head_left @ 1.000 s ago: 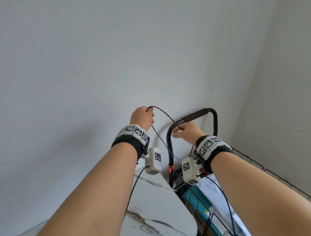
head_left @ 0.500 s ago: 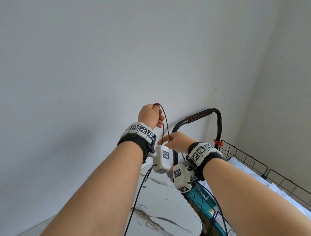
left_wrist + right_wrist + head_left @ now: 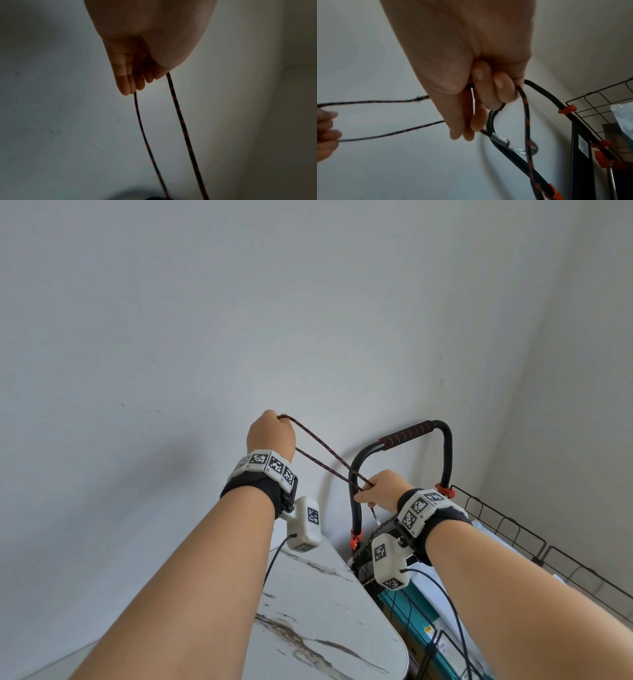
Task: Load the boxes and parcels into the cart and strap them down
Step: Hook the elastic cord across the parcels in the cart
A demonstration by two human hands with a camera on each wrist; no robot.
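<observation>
A black-and-red elastic cord [image 3: 322, 460] runs as two taut strands between my hands. My left hand [image 3: 270, 433] is raised near the wall and grips the cord's loop; in the left wrist view the cord [image 3: 178, 115] hangs in two strands from the curled fingers [image 3: 128, 83]. My right hand [image 3: 380, 491] holds the cord beside the left upright of the black cart handle [image 3: 404, 436]. Its fingers [image 3: 479, 94] curl round the cord [image 3: 526, 119], and a metal hook [image 3: 518, 146] hangs just below them. A teal box [image 3: 407, 611] and a white parcel [image 3: 431, 583] lie in the wire cart [image 3: 496, 522].
A white marble-patterned table [image 3: 318, 611] stands directly left of the cart, its rounded edge against the cart's side. Plain walls close in behind and to the right, forming a corner behind the handle. Orange clips [image 3: 443, 489] join the handle to the basket.
My left hand has moved left, away from the right, drawing the cord's two strands out taut. The right hand has shifted slightly right, next to the handle's upright, still gripping the cord.
</observation>
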